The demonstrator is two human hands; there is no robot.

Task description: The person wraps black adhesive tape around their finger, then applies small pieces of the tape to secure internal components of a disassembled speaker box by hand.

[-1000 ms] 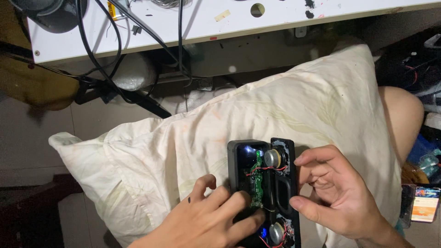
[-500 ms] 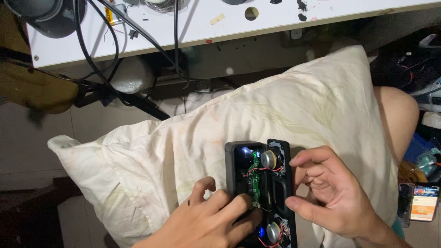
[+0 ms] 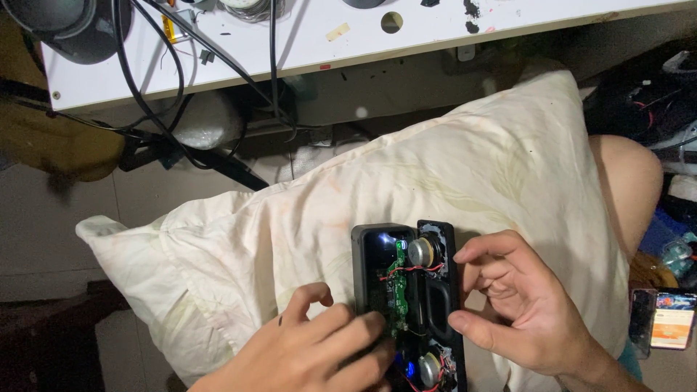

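Opened speaker (image 3: 406,297) lies lower centre of frame on a cream pillow (image 3: 377,196), black shell split in two halves side by side. Inside: green circuit board (image 3: 396,294), red wires, round driver (image 3: 421,252) near the top, another at the bottom edge. Left hand (image 3: 319,348), lower centre, fingers curled and resting on the left shell half, fingertips at the board; can't tell if it's actually pinching anything, view is cut off there. Right hand (image 3: 523,305), lower right, thumb and forefinger spread, bracketing the right shell edge and touching it. White surface (image 3: 305,43) along the top with black cables (image 3: 145,80) hanging off. Phone (image 3: 671,319) at far right edge.
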